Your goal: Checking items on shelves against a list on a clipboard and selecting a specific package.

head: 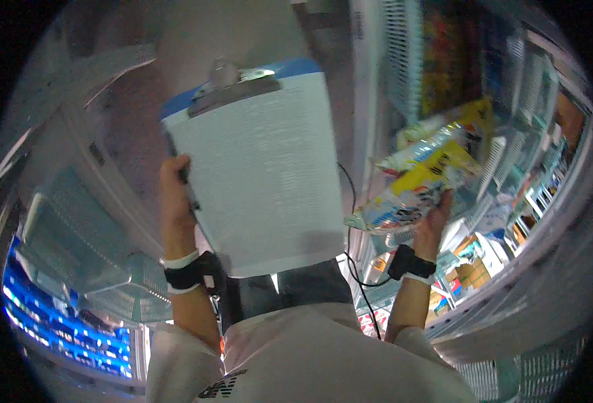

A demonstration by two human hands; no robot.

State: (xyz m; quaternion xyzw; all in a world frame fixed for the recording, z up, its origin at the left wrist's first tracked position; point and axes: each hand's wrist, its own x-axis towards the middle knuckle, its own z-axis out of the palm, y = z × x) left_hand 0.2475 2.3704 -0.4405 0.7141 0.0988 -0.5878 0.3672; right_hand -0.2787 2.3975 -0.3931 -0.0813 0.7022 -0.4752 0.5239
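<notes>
A blue clipboard (299,67) is held upright before me, its metal clip (236,93) pinning a printed sheet (263,176) densely covered in small rows of text. My left hand (175,189) grips its left edge, thumb toward the front and the fingers mostly hidden behind. On the right, my right hand (435,216) holds shiny plastic packets in yellow and white. A front packet (417,189) overlaps another packet (427,143) behind it; whether the rear one is also in my grasp cannot be told. The packets bear writing.
Shelving with perforated panels (402,55) rises along the right, holding boxes (472,274) and other goods. A black cable (362,282) hangs between the clipboard and my right arm. At left stand perforated metal shelves (75,231) and a blue-lit rack (70,327).
</notes>
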